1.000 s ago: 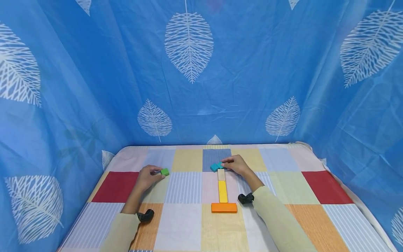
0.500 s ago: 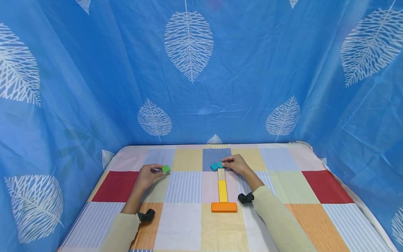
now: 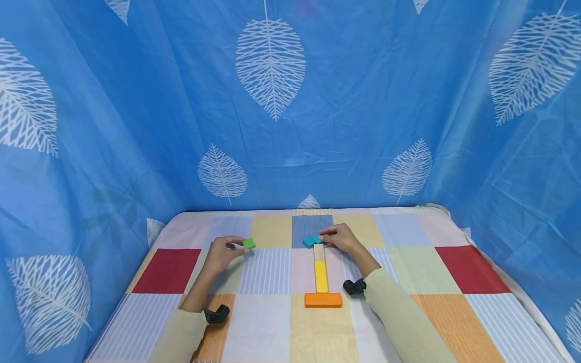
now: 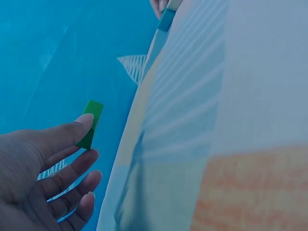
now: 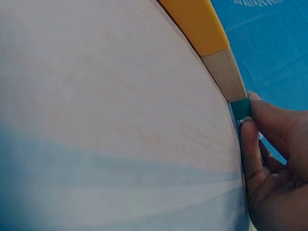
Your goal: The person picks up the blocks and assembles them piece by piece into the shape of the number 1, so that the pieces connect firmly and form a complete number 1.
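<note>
Nearest the person lies an orange block (image 3: 323, 299) set crossways on the checked cloth (image 3: 268, 322), with a yellow block (image 3: 321, 276) and a plain wood block (image 3: 319, 251) running away from it in one long line. At the far end of that line the right hand (image 3: 341, 238) pinches a teal block (image 3: 311, 240) touching the wood block's tip. Off to the left, the left hand (image 3: 221, 253) pinches a small green block (image 3: 248, 244) in its fingertips, and it has moved right, closer to the line than a second ago.
</note>
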Motion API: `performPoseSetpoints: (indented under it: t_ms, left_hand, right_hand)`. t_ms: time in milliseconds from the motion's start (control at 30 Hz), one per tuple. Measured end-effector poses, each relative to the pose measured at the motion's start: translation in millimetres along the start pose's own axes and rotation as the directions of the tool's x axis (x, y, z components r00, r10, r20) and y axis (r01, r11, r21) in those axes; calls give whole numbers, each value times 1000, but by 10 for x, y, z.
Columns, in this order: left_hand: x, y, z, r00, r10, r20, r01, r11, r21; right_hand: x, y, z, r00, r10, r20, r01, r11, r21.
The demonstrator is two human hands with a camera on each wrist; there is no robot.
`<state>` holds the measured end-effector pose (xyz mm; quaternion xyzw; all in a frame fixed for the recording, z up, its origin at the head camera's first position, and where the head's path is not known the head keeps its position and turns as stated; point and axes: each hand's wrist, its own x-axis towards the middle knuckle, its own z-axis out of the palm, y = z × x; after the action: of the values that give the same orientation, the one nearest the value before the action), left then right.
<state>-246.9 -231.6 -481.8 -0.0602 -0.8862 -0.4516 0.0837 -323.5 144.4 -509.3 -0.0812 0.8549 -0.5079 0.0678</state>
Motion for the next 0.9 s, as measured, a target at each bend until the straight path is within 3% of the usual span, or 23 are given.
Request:
performPoseSetpoints:
  t_ms: [600, 900]
  left_hand:
    - [21, 232, 265, 999, 37, 19, -37, 999, 7]
    - [54, 341, 416, 994, 97, 52, -95, 995, -29]
  right_hand:
    - [10, 18, -11, 1000, -2, 10, 2, 1000, -7]
    - [3, 2, -12, 1000, -9, 18, 9, 1000, 11]
